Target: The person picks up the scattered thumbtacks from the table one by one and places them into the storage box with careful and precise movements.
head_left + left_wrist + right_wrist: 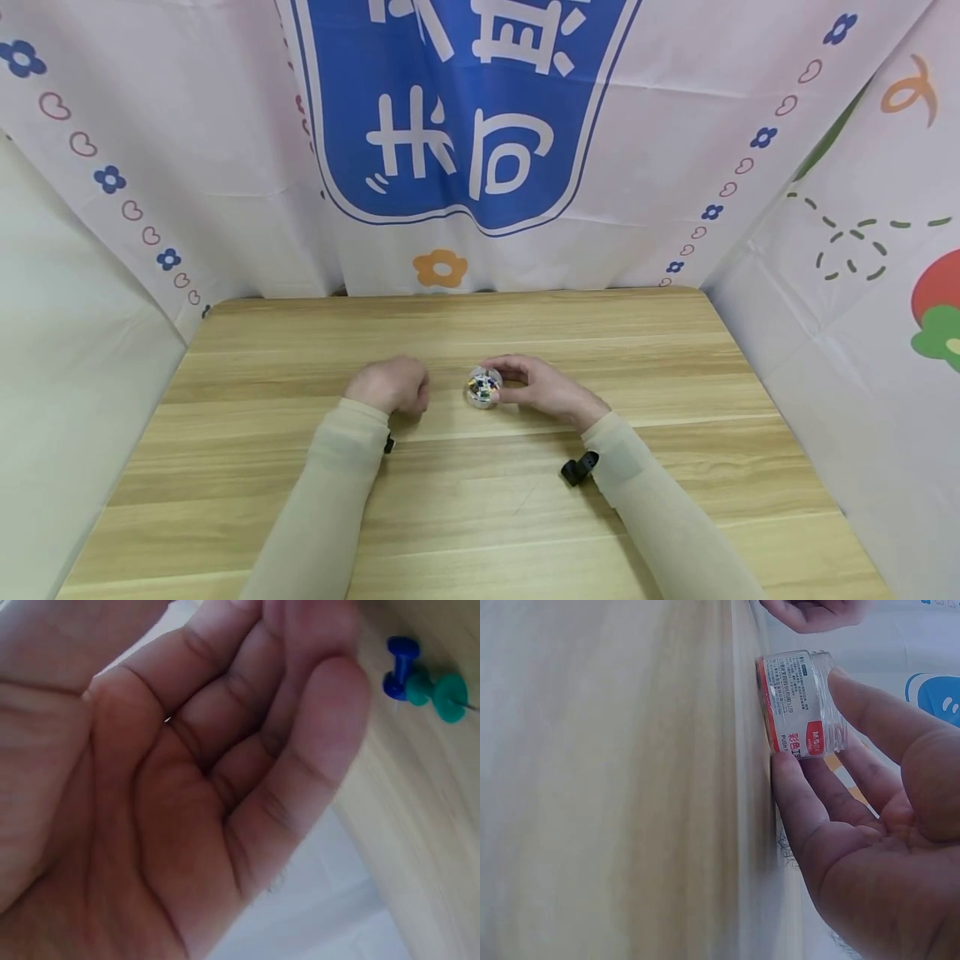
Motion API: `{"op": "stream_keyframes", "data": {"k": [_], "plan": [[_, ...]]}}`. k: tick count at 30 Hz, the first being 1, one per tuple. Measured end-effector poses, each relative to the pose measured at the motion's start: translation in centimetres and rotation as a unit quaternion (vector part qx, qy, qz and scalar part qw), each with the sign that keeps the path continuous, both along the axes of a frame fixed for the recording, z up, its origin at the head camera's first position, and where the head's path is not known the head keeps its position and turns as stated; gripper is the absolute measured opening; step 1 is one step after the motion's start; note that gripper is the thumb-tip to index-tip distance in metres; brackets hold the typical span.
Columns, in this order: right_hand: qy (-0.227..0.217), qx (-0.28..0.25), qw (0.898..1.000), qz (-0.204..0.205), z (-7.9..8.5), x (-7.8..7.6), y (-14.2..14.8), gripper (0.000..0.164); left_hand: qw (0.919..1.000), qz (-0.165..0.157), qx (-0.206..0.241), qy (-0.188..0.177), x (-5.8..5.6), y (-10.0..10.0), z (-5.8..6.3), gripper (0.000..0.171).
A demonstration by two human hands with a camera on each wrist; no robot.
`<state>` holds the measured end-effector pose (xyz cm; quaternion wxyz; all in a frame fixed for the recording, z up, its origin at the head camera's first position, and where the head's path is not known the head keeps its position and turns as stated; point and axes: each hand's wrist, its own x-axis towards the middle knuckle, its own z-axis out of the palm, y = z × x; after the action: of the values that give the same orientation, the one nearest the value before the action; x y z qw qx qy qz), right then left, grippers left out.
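Note:
A small clear push pin jar (481,390) with a printed label stands upright on the wooden table, its mouth uncovered. Small blue, yellow, white and green pieces show inside it from above. My right hand (546,390) holds the jar from the right side, thumb and fingers around its wall. To the left of the jar, my left hand (387,387) is low over the table with its fingers curled; its fingertips are hidden. Beside that hand in the left wrist view lie a blue push pin (403,666) and a green push pin (448,697), touching or overlapping.
The wooden table (465,517) ends at a back edge against a white printed cloth (247,225) with a blue sign. More white cloth (825,333) hangs along the right side. A black strap end (579,468) sticks out at my right wrist.

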<state>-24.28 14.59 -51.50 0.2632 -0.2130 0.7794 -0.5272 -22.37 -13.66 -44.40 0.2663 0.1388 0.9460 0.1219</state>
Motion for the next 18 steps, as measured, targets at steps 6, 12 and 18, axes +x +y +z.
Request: {"op": "stream_keyframes", "data": {"k": [6,12,18], "plan": [[0.000,0.002,1.000,-0.003,0.0,0.0,0.0,0.057,0.9993,-0.007,0.036,0.009,-0.4,0.0,0.2,0.012],[0.003,0.002,1.000,-0.002,0.1,-0.1,0.0,0.057,0.9973,-0.028,0.064,0.023,-0.5,0.3,0.9,0.014],[0.008,0.008,1.000,-0.001,0.0,-0.1,0.1,0.056,0.9917,-0.081,0.074,0.066,-0.8,1.2,2.1,0.011]]}}
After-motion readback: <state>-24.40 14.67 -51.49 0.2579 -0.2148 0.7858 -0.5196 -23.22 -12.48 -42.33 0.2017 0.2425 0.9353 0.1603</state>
